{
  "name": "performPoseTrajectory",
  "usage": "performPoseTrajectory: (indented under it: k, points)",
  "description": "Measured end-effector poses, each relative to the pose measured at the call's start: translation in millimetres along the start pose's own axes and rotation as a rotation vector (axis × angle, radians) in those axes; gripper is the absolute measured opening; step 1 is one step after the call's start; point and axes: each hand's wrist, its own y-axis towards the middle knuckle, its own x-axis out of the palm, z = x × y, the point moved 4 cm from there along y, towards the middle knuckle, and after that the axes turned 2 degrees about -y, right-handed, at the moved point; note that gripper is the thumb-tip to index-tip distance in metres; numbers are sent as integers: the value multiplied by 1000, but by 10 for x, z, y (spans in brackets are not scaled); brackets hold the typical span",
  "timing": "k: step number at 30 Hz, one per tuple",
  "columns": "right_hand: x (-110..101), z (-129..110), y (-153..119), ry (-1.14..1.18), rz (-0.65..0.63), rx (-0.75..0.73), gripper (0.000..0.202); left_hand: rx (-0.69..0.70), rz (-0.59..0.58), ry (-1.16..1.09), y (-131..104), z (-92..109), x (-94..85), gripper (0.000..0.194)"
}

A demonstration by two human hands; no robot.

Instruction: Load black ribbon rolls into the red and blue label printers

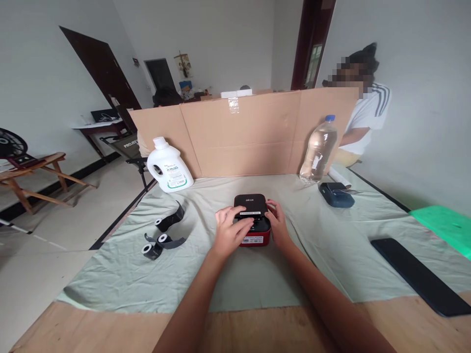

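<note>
In front of me on the cloth sits a small red and black label printer [250,202], with white stickers on its front. A dark gap shows below its black lid; how far the lid stands up is hard to tell. My left hand [228,230] grips the printer's left side, with its fingers and thumb reaching over the lid and the gap. Against the right side, my right hand [278,224] curls its fingers round the edge. Several black label rolls [164,239], some with loose tails, lie to the left.
A cardboard screen [243,132] stands behind a white detergent bottle [171,166] and a blue-capped clear bottle [318,152]. To the right are a dark blue device [335,195] and a long black pad [419,274]. Another person [368,113] sits beyond the screen's right end.
</note>
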Motion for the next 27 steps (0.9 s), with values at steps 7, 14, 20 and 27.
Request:
performPoseTrajectory:
  k: [7, 14, 20, 27]
  points:
    - [68, 170, 21, 119, -6, 64, 56, -671, 153, -750, -112, -513, 354, 55]
    - [95, 256, 20, 105, -37, 66, 66, -717, 72, -1014, -130, -601, 462, 58]
    - [81, 263, 45, 112, -54, 107, 70, -815, 65, -970, -96, -579, 453, 64]
    - [96, 262, 18, 146, -12, 99, 65, -833, 101, -1019, -94, -560, 480, 64]
